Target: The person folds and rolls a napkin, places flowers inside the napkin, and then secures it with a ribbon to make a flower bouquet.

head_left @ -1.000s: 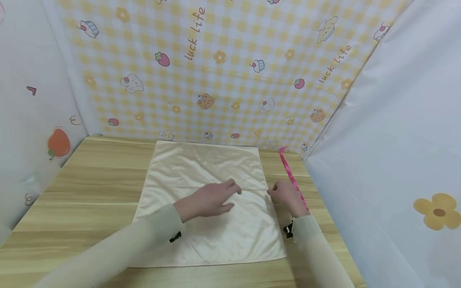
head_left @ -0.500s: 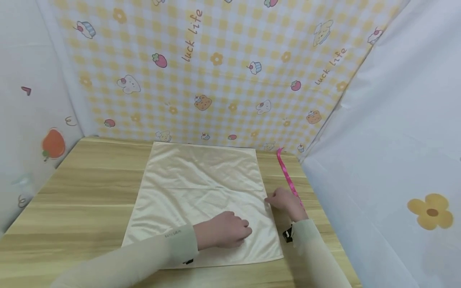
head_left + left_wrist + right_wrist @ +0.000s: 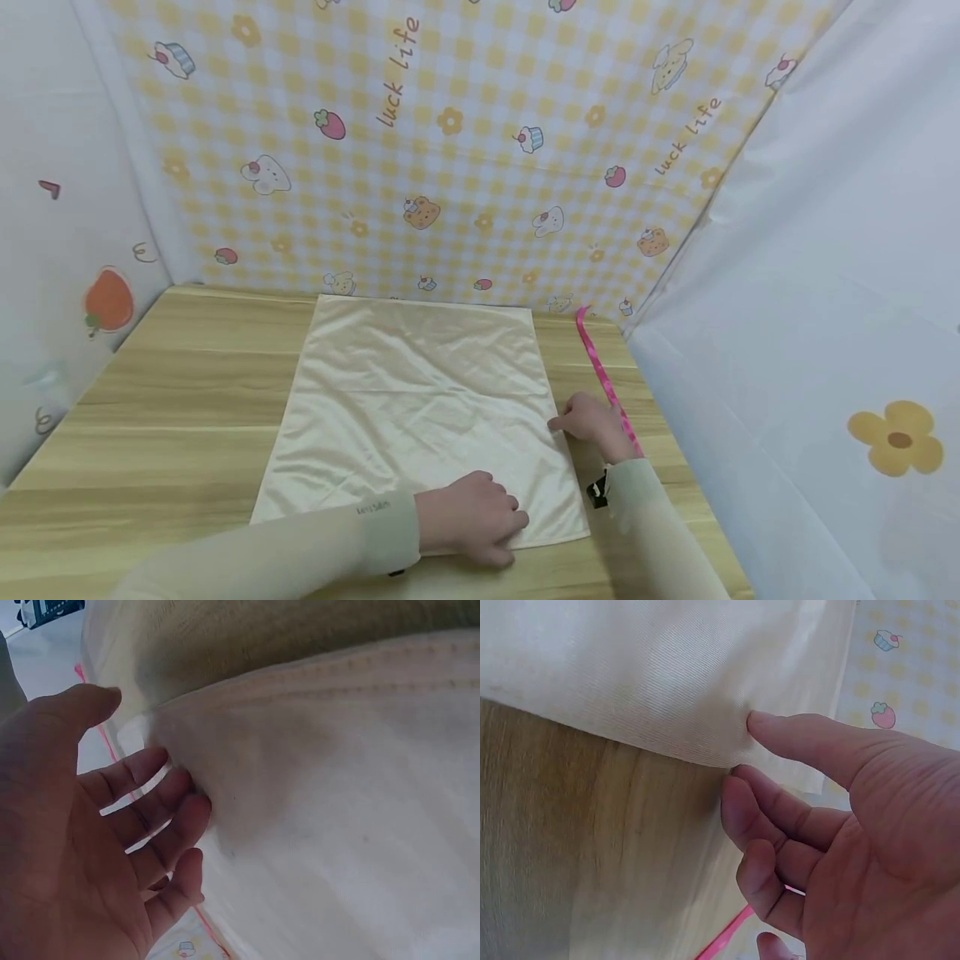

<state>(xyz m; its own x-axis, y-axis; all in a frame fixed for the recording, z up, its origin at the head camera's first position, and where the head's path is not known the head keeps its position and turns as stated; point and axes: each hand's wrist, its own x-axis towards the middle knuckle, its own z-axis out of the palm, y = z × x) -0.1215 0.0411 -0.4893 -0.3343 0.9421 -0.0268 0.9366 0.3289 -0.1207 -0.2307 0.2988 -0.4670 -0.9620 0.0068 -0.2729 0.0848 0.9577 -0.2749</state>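
At the far left you have a white wall [image 3: 67, 125] with a printed strawberry [image 3: 109, 302], and beside it the bare part of the wooden table [image 3: 187, 392]. In the middle, before the yellow checked wall [image 3: 450, 167], the cream cloth [image 3: 405, 417] lies spread on the table, wrinkled and with a crease across it. Your left hand [image 3: 476, 518] is at the near edge of the cloth, close to its near right corner. Its thumb is apart from the loosely bent fingers; I cannot tell whether the fingertips [image 3: 199, 802] touch the cloth. Further right, your right hand [image 3: 592, 419] is at the right edge of the cloth. Its thumb reaches over the cloth and the forefinger is at the edge, with a gap between the two tips. Next comes the pink ribbon [image 3: 597, 360], lying lengthwise, partly hidden by your right hand. Last is the right wall [image 3: 780, 275] with an orange flower [image 3: 896, 439].
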